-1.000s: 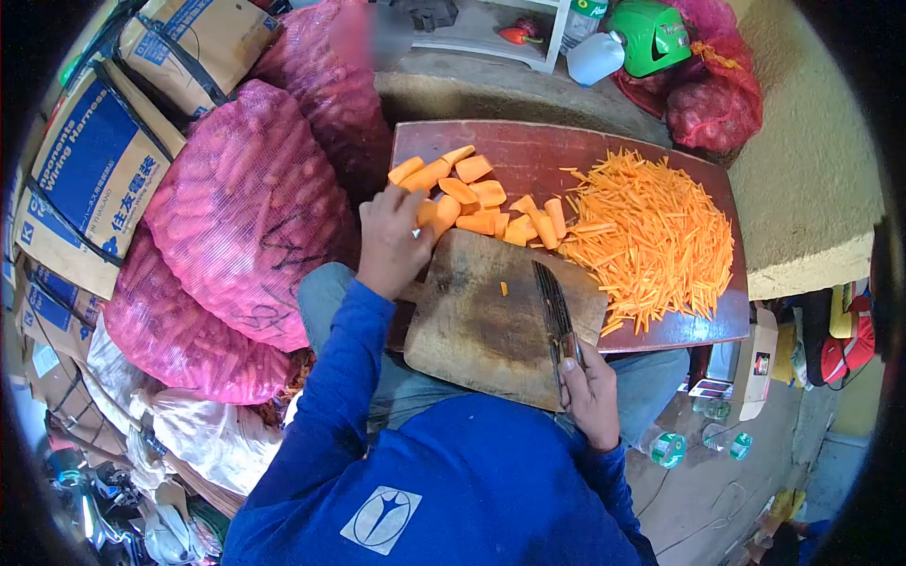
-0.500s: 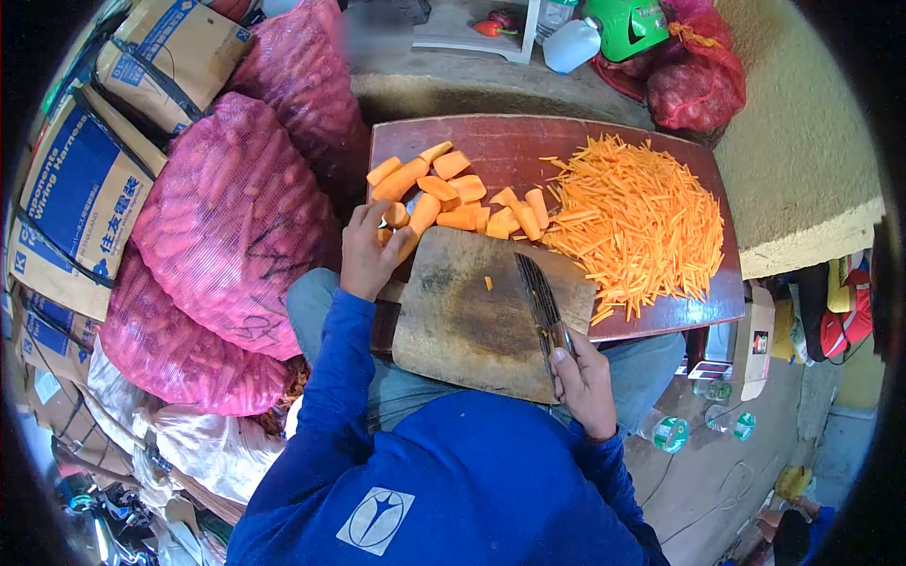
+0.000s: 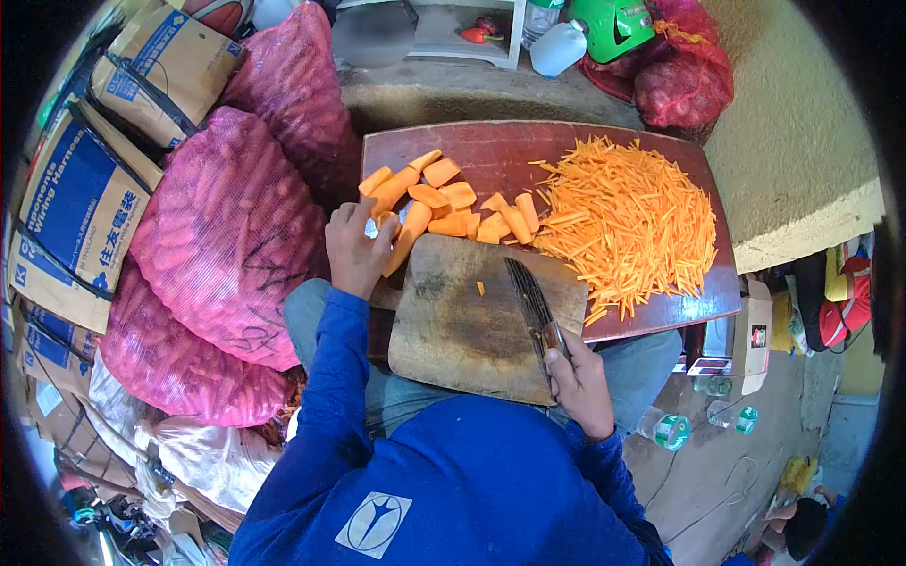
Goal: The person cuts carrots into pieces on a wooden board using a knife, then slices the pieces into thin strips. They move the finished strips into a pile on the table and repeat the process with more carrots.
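Observation:
My left hand (image 3: 357, 247) is at the left edge of the red table (image 3: 500, 141), its fingers bent around a carrot piece partly hidden beneath them. Beside its fingertips lies a long peeled carrot (image 3: 409, 236), with more carrot chunks (image 3: 459, 196) to the right and above. My right hand (image 3: 579, 382) grips the handle of a dark-bladed knife (image 3: 530, 300), whose blade rests over the right part of the wooden cutting board (image 3: 453, 321). One small carrot sliver (image 3: 480, 288) lies on the board. A big heap of carrot strips (image 3: 628, 222) covers the table's right side.
Pink mesh sacks of carrots (image 3: 226, 236) stand at the left, beside cardboard boxes (image 3: 85, 208). Behind the table are a white jug (image 3: 558, 49), a green container (image 3: 613, 28) and a red mesh bag (image 3: 684, 85). Plastic bottles (image 3: 672, 429) lie on the floor at the right.
My left hand has moved left and slightly down from the carrot pile, and the long carrot now lies angled beside the board. My right hand still holds the knife. The view has shifted slightly.

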`<state>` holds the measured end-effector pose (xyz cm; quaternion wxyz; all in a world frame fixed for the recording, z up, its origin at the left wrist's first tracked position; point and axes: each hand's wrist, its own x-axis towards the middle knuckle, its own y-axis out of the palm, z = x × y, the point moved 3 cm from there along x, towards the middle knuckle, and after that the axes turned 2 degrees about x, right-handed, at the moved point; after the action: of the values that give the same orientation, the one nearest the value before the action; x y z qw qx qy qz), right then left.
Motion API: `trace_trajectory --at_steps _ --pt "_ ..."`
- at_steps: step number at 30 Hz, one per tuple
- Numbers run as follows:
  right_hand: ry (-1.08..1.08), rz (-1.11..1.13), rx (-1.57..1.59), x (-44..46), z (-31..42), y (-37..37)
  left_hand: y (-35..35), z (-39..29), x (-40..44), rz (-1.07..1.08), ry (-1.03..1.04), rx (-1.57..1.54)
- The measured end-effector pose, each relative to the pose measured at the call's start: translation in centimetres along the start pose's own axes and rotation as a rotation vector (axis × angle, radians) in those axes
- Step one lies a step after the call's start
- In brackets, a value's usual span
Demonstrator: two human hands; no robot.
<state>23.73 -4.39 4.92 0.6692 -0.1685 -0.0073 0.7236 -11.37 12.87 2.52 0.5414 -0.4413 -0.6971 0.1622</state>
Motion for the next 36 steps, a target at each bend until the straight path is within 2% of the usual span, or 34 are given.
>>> trace_trajectory --at_steps 2,3,6,8,9,11,12,14,18,21,27,30,32,36 --pt "-0.011 -0.003 -0.017 0.0 0.3 -0.1 0.4 1.3 0.5 0.051 -0.142 -0.154" --pt "-0.022 -0.010 -0.036 0.0 0.5 -0.1 0.5 1.8 1.0 0.048 -0.138 -0.153" --pt "-0.081 -0.018 -0.080 0.1 0.1 -0.1 0.7 2.7 2.4 0.053 -0.093 -0.154" --pt "-0.056 -0.006 -0.078 0.1 0.2 -0.3 0.9 2.7 3.5 0.083 0.051 -0.025" --pt "-0.031 0.006 -0.080 0.2 0.3 -0.2 0.9 2.6 4.0 0.083 0.053 -0.023" --pt "-0.045 0.001 -0.074 0.2 0.3 -0.1 1.5 2.2 4.9 0.238 0.069 0.140" --pt "-0.058 -0.002 -0.071 0.2 0.4 -0.1 1.9 2.1 5.2 0.238 0.072 0.139" --pt "-0.033 0.014 -0.079 0.1 0.7 -0.2 3.6 2.5 5.5 0.468 -0.044 0.297" --pt "-0.064 0.011 -0.098 0.1 0.4 -0.2 5.1 2.6 5.6 0.461 -0.104 0.326" --pt "-0.044 0.041 -0.105 0.3 0.2 -0.3 5.6 3.1 5.5 0.435 -0.151 0.210" --pt "-0.084 0.019 -0.101 0.3 0.4 -0.3 6.3 3.0 5.7 0.414 -0.069 0.228" --pt "-0.074 0.006 -0.087 0.2 0.4 -0.3 5.6 1.9 6.0 0.483 -0.060 0.288" --pt "-0.080 -0.002 -0.079 0.2 0.5 -0.2 5.4 1.7 6.0 0.380 -0.020 0.255" --pt "-0.077 -0.005 -0.096 0.2 0.9 -0.3 3.6 0.7 6.9 0.308 0.011 0.225"
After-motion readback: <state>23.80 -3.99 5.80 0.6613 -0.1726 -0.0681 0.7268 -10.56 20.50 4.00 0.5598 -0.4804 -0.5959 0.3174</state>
